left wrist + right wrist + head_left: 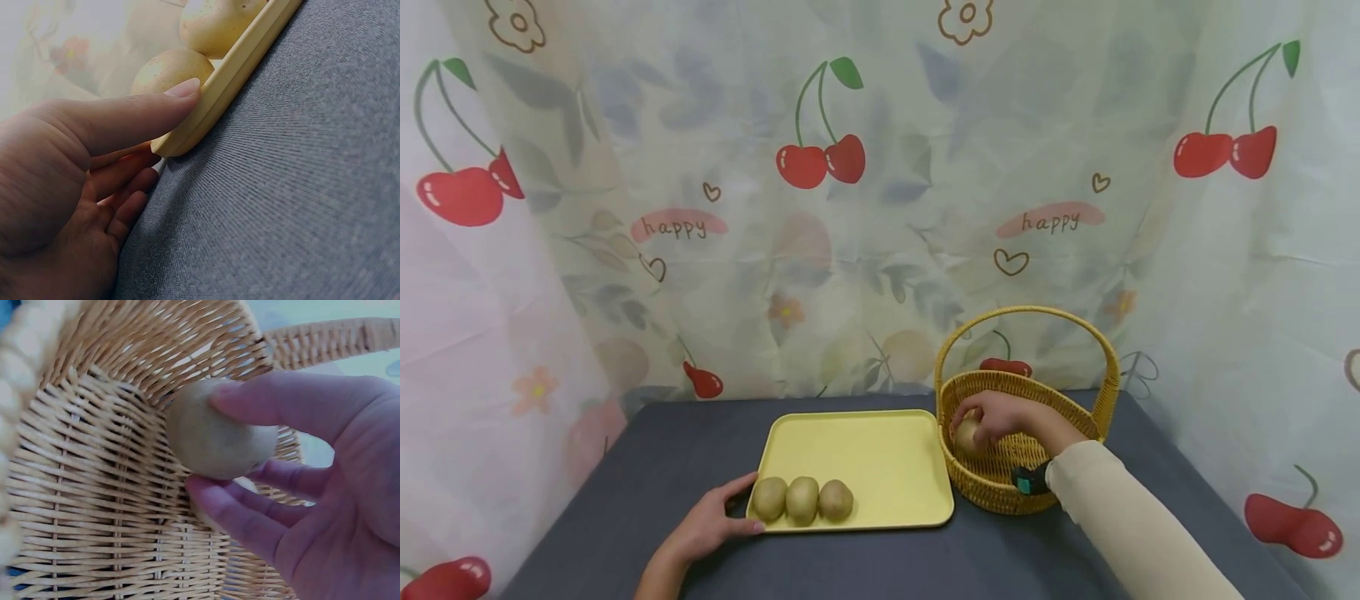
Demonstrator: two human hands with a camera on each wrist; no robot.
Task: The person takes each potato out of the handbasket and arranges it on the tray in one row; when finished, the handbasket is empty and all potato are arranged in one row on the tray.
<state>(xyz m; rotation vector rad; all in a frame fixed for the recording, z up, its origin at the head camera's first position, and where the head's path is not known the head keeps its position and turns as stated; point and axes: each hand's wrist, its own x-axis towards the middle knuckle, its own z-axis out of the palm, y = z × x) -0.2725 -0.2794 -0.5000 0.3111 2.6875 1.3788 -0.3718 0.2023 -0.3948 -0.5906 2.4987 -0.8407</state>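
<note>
A: Containers, left to right?
B: Left hand [703, 525]: thumb and index apart, touching the near-left corner of the tray [895, 467]. Three potatoes [802, 501] in it, near edge. Right: basket [996, 498], right hand [1000, 414] inside, fingers clamped on a fourth potato [212, 440].
A: Text?
B: "happy" twice, printed on the curtain [887, 275].
A: Materials?
B: Tray smooth yellow, rounded corners. Basket woven wicker, arched handle.

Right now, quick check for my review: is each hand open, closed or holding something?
Left hand: open, thumb touching the yellow tray.
Right hand: closed, holding a potato inside the wicker basket.
</note>
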